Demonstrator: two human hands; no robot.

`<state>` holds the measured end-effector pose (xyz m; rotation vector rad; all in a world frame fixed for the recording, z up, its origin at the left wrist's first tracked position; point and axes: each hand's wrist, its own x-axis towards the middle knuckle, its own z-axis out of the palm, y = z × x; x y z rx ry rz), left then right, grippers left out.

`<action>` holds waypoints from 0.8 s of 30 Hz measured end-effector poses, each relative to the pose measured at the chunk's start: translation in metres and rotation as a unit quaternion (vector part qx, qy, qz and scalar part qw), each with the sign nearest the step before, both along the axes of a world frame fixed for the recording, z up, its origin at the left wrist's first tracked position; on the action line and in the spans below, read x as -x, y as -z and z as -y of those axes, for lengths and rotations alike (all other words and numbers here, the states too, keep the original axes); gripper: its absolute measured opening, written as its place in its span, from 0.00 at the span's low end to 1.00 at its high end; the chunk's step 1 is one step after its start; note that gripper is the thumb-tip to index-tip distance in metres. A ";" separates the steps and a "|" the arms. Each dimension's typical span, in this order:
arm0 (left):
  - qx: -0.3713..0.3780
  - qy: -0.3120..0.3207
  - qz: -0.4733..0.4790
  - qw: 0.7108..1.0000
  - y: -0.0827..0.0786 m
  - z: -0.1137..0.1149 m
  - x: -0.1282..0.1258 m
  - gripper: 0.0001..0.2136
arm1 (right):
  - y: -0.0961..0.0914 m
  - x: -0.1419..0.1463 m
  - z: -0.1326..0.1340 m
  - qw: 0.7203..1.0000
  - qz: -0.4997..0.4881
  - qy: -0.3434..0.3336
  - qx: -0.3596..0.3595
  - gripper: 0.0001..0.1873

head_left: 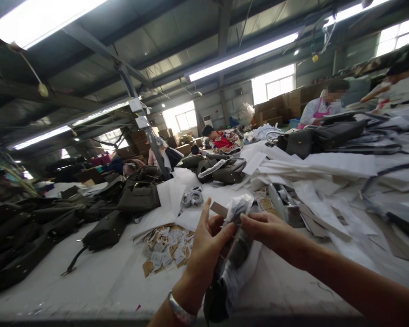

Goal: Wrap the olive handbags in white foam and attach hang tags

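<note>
Standing at a white counter [98,277], holding a dark bag [240,250] up off it, smack in the middle of the view. Gripping it with the left hand [207,240], fingers [225,230] wrapped round the upper part, index sticking straight up just beside a small brown card [219,209]. Coming in from the other side with the right hand [269,231], fingers pinched shut on a crinkly white wrap [240,204] covering the top of the bag. Paper or plastic, hard to tell, pretty blurry there. Silver bracelet [180,312] on the left wrist, btw.

Just left of the hands, lying on the counter: a messy heap of tags [165,250], brown and white mixed together. Further left, loads of other bags [105,231], dark ones, flopped on their sides with straps trailing. Behind the tags, a coiled white cord [192,197] on a sheet. Off to the right, white paper [327,163] spread and stacked all over, well apart from the hands, with a few more dark pieces sitting on top. Way at the back, some people [322,109] bent over their own counters, too far off to make out much.
</note>
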<state>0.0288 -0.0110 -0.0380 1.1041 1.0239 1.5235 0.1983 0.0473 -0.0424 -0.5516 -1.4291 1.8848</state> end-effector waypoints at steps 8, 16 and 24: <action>-0.031 -0.032 -0.108 0.993 -0.005 0.011 -0.005 0.21 | 0.024 0.003 0.010 0.994 -0.091 0.006 0.051 0.13; -0.027 -0.061 -0.190 0.979 -0.003 0.013 -0.002 0.15 | 0.027 0.011 0.023 0.995 -0.055 0.060 -0.055 0.18; -0.067 -0.165 -0.273 0.945 0.001 0.018 -0.020 0.12 | 0.030 0.034 0.028 0.965 -0.018 0.245 -0.093 0.23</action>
